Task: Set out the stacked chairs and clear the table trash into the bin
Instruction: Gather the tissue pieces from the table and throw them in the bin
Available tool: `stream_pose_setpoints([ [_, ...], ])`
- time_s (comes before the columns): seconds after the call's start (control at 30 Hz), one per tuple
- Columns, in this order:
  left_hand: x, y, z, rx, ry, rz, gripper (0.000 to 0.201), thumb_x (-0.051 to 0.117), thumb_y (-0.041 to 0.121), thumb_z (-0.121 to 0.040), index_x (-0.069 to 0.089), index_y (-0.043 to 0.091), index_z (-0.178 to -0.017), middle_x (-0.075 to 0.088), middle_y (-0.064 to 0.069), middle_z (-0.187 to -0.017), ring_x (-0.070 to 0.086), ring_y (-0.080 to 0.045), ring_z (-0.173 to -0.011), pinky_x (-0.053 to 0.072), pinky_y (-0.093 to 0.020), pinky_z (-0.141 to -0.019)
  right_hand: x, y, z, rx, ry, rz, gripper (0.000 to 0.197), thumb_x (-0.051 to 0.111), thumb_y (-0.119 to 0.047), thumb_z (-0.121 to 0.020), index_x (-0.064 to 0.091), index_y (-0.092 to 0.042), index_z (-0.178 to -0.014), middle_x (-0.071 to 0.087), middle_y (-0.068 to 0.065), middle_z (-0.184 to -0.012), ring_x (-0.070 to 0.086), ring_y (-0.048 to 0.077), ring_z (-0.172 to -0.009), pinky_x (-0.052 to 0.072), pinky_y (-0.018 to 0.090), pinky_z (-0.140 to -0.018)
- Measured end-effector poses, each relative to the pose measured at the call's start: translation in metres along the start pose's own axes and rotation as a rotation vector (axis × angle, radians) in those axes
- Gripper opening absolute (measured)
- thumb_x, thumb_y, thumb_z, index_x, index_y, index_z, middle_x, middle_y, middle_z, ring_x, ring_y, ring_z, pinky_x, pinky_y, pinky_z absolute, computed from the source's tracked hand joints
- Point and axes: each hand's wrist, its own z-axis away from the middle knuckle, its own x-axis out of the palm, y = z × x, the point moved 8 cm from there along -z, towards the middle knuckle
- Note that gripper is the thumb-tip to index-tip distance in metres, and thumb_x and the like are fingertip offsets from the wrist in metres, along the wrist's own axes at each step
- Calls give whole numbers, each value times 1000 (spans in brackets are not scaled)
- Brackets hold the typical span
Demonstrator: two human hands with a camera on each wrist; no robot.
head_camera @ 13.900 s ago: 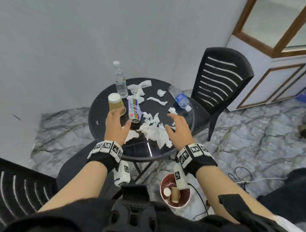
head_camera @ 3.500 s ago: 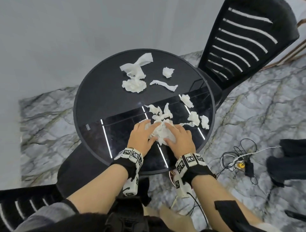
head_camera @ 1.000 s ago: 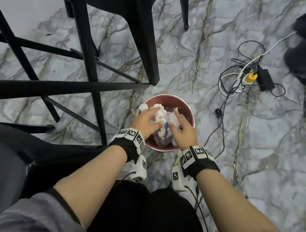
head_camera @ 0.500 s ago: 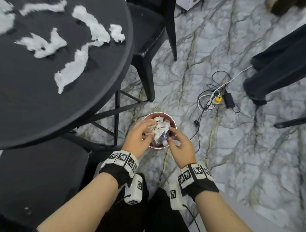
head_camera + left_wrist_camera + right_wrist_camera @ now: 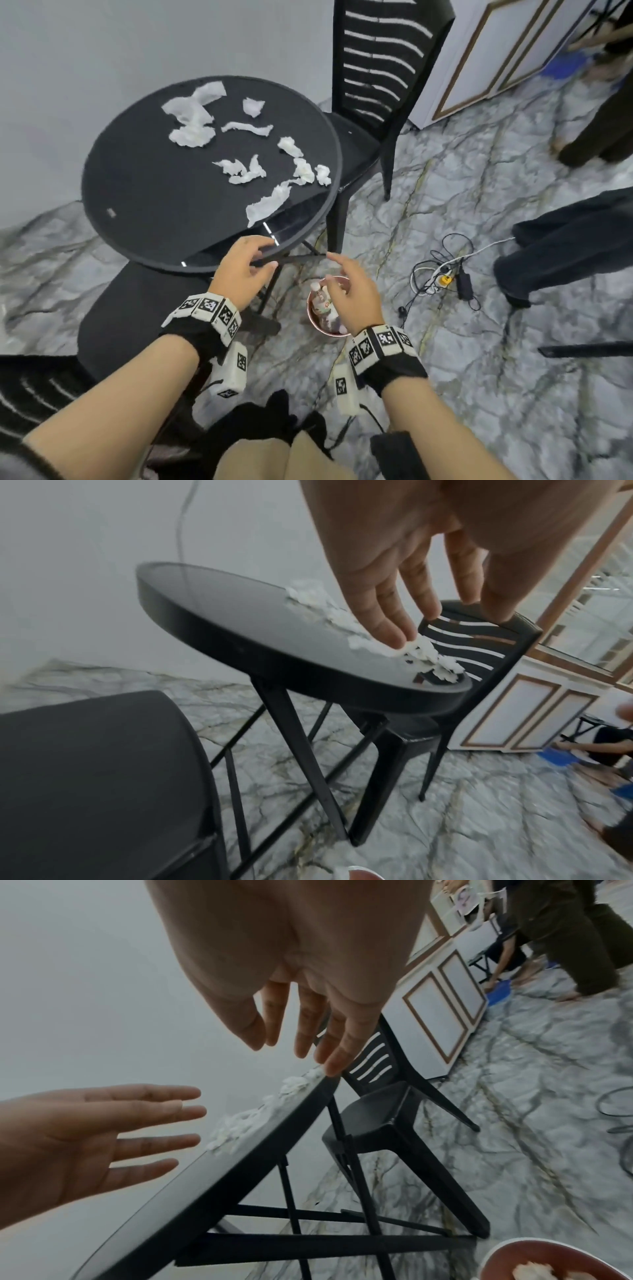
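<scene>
My left grip [image 5: 243, 270]: fingers spread, empty.
My right grip [image 5: 352, 291]: fingers spread, empty.
Tissue scraps [image 5: 263, 205]: tabletop [image 5: 137, 192], 12 o'clock.
Bin [image 5: 313, 317]: floor, under right grip.

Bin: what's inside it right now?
The head view shows a clear plastic bottle inside the bin, with white tissue visible from the right wrist. The right hand covers the rest.
</scene>
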Motion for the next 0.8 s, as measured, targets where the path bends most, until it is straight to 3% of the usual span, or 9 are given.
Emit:
stream_pose_setpoints([
  [0.1,-32,-12,-6,-42,54,-78,37,63,19,-87,55,23,-123,50,5,-123,51,-10,-106,48,-28,-90,14,-23,-23,-60,-57,70,40,57,-27,-90,51,-30,-129,51,-9,-134,44,8,-125,37,36,-108],
  [0.2,-59,-29,-22,-80,103,-137,38,63,20,-88,54,20,-125,51,3,-124,50,-9,-107,46,-33,-96,29,-40,-54,-51,-117,180,53,59,-40,-87,41,-35,-137,36,-4,-148,29,19,-136,27,37,-114],
  [0.37,-88,-60,-69,-109,115,-244,47,64,27,-87,49,17,-130,50,-2,-132,46,-19,-124,32,-27,-105,52,-57,-117,-43,-157,343,73,62,-53,-80,27,-42,-143,18,0,-157,17,28,-139,19,40,-113],
  [0.47,-102,-78,-106,-169,94,-253,61,65,36,-85,40,18,-138,39,-4,-144,37,-24,-133,30,-37,-112,64,-54,-154,5,-169,413,84,64,-59,-76,19,-44,-145,11,0,-159,13,32,-141,17,47,-114],
  [0.67,-137,-98,-194,-180,101,-277,87,70,46,-78,26,16,-146,22,-6,-155,18,-26,-143,19,-41,-117,92,-60,-222,82,-152,403,79,63,-55,-79,19,-44,-145,10,-2,-159,9,31,-144,21,54,-114],
  [0.8,-151,-109,-241,-191,119,-323,86,70,46,-78,26,17,-146,19,-6,-156,16,-27,-143,19,-41,-116,108,-76,-262,55,-107,411,73,60,-50,-83,23,-39,-145,17,-1,-158,14,31,-142,24,51,-113],
])
